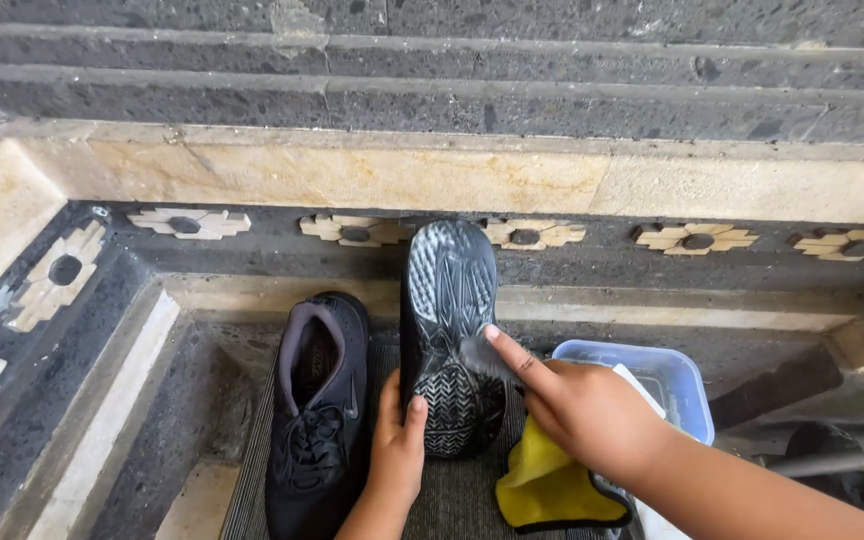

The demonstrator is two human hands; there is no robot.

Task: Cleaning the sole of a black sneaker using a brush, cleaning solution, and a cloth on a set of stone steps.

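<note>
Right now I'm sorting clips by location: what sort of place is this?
Probably an outdoor stone step or entry: dark stone ledges with carved flower tiles, and a mat underfoot.

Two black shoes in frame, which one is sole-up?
The right-hand shoe, held by the left hand with its grey tread facing the camera. The other shoe lies opening-up, laces showing, untouched.

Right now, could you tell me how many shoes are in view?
2. One black shoe lies upright on the mat at left; the other shoe stands sole-out, steadied by the left hand and touched by the right hand. None appears hidden.
</note>
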